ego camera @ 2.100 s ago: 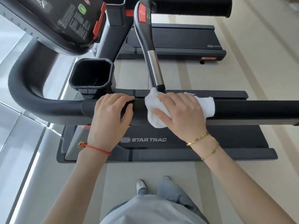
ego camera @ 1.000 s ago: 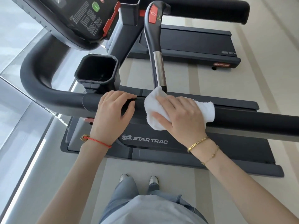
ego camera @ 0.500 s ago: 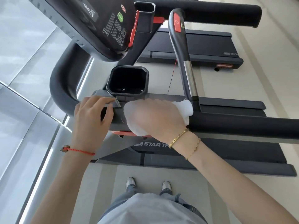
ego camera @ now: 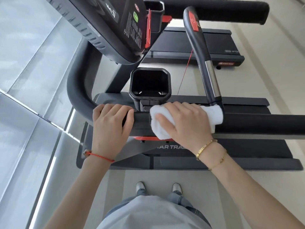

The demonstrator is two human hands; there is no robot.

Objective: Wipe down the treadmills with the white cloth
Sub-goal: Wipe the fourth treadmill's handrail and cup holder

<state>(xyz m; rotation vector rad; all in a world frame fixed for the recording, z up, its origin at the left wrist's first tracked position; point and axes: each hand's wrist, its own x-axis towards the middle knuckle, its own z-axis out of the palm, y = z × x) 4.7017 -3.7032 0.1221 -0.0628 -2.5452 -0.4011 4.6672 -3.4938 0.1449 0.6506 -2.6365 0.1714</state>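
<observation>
A black treadmill handrail (ego camera: 264,123) runs across the middle of the view and curves up at the left. My right hand (ego camera: 186,123) presses a folded white cloth (ego camera: 214,114) onto the rail, just below the black cup holder (ego camera: 150,85). The cloth wraps over the rail and sticks out on both sides of my palm. My left hand (ego camera: 111,124) grips the bare rail right beside the cloth, at the start of the bend. The treadmill deck (ego camera: 247,147) with its STAR TRAC lettering lies under the rail.
The console (ego camera: 115,25) tilts overhead at the upper left. A curved grip bar (ego camera: 203,52) with a red button and chrome section rises from the rail at right. A second treadmill (ego camera: 206,45) stands beyond. Glass wall panels lie to the left; my shoes are on the floor below.
My right hand has slid the cloth left along the rail from the grip bar's base to below the cup holder. My left hand has shifted left toward the bend. The view swung right.
</observation>
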